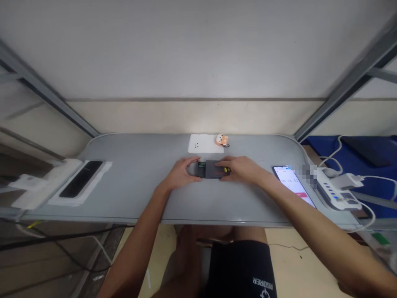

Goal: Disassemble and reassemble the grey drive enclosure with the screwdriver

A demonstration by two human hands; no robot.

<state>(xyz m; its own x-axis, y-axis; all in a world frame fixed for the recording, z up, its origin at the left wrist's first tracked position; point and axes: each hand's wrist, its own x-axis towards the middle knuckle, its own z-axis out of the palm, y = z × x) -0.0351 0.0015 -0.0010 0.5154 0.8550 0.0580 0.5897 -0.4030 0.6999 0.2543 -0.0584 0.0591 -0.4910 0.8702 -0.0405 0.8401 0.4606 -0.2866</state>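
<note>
A flat dark grey electronic device (pixel 213 170) lies at the middle of the table, a strip of green circuit board showing towards its left end. The dark cover over its right part leaves that strip exposed. My left hand (pixel 182 173) is closed around the left end, thumb at the near edge and fingers at the far edge. Around the right end, my right hand (pixel 240 169) is closed with its fingers along the far and near edges. A small yellow mark shows by my right fingers. Just behind the device, a white paper (pixel 204 145) carries several tiny dark pieces.
An orange-and-white animal-shaped case (pixel 221 139) with a clip sits on the paper. A phone with a lit timer (pixel 290 182) lies right, beside a white power strip (pixel 336 194) with cables. At left, a black phone (pixel 81 179) rests on white tissue. Metal posts flank the grey table (pixel 124 186).
</note>
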